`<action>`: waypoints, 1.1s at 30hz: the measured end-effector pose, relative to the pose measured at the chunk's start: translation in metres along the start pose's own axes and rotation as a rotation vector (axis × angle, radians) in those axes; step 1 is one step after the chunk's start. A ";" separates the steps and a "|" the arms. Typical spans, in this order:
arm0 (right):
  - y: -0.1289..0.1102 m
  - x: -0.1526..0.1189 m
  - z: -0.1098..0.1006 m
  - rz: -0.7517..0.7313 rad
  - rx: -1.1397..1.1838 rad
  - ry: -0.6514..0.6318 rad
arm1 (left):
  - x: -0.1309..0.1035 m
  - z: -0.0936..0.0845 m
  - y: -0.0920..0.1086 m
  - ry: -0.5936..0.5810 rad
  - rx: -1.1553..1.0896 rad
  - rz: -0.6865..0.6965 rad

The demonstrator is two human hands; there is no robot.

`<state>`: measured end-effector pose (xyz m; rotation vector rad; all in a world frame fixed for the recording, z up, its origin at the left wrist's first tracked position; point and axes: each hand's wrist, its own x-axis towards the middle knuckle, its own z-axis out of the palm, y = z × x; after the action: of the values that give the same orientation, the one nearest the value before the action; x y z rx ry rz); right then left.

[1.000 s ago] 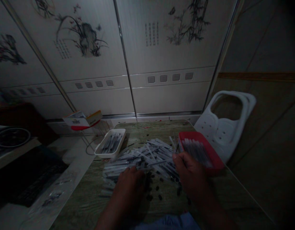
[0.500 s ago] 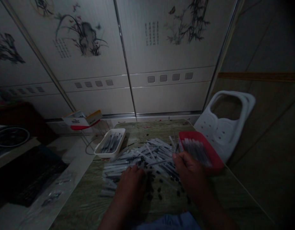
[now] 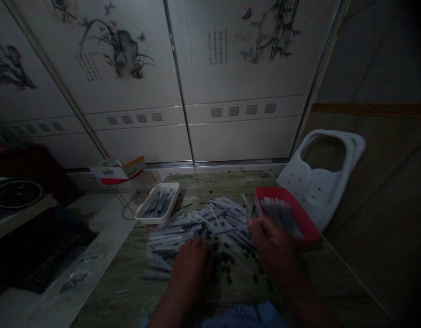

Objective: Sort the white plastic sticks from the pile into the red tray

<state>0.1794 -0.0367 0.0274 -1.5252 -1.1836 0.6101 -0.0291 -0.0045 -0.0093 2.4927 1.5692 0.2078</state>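
A heap of pale, slim pens (image 3: 220, 214) with dark ends covers the middle of the table. My right hand (image 3: 270, 237) is closed at the heap's right side, thumb and finger pinching a thin pale pen (image 3: 231, 231) that points left. My left hand (image 3: 193, 259) rests low over the front of the heap with its fingers curled under. Whatever those fingers hold, if anything, is hidden. Small black pieces, like pen caps (image 3: 227, 269), lie scattered between my hands. More pens (image 3: 162, 240) lie side by side left of the heap.
A red bin (image 3: 311, 232) with upright clear tubes stands at the right, beside my right hand. A white tray (image 3: 138, 218) of pens sits at the back left. Beyond the table are a white plastic chair (image 3: 333, 182) and an open box (image 3: 110, 172) on a stool.
My left hand has shifted slightly to the right and down, among the black pieces. Some of those pieces lie differently. My right hand has barely moved and still pinches the pen.
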 end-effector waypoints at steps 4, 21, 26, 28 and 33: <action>-0.001 0.000 0.000 0.007 0.006 0.008 | 0.001 0.000 -0.001 0.086 -0.109 -0.022; 0.001 0.003 -0.004 0.057 0.047 0.044 | 0.005 0.000 -0.012 0.232 -0.995 -0.162; 0.005 0.004 -0.006 0.051 0.042 0.068 | 0.005 -0.005 -0.013 0.213 -0.940 -0.123; 0.007 0.005 -0.007 0.043 0.029 0.077 | 0.006 -0.007 -0.014 0.213 -0.931 -0.127; 0.007 0.005 -0.007 0.041 0.018 0.068 | 0.005 -0.011 -0.017 0.225 -0.947 -0.111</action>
<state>0.1901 -0.0344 0.0237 -1.5464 -1.0953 0.5903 -0.0441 0.0085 -0.0029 1.6675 1.2328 0.9765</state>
